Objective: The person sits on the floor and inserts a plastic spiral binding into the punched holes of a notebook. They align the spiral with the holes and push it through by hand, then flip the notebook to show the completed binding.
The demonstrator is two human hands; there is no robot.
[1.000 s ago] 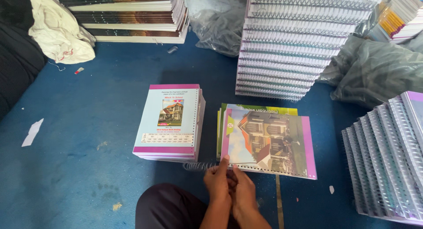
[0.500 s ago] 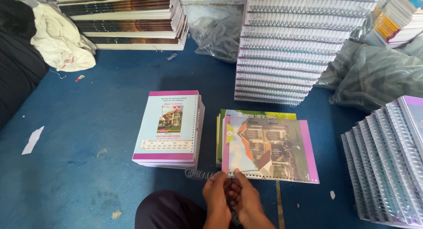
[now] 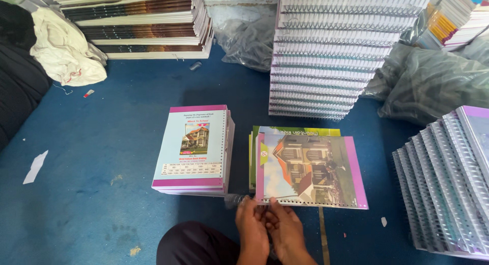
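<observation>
You sit on a blue floor [image 3: 102, 158]. Your left hand [image 3: 252, 229] and right hand [image 3: 286, 232] pinch a wire spiral [image 3: 235, 199] at the near punched edge of the house-cover notebook [image 3: 310, 170]. Left, a pink-edged stack [image 3: 193, 150]; beyond, a tall bound pile [image 3: 326, 56].

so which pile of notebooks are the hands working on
The low pile with the landscape house cover, right of the pink-edged stack; both hands meet at its punched near edge.
</observation>
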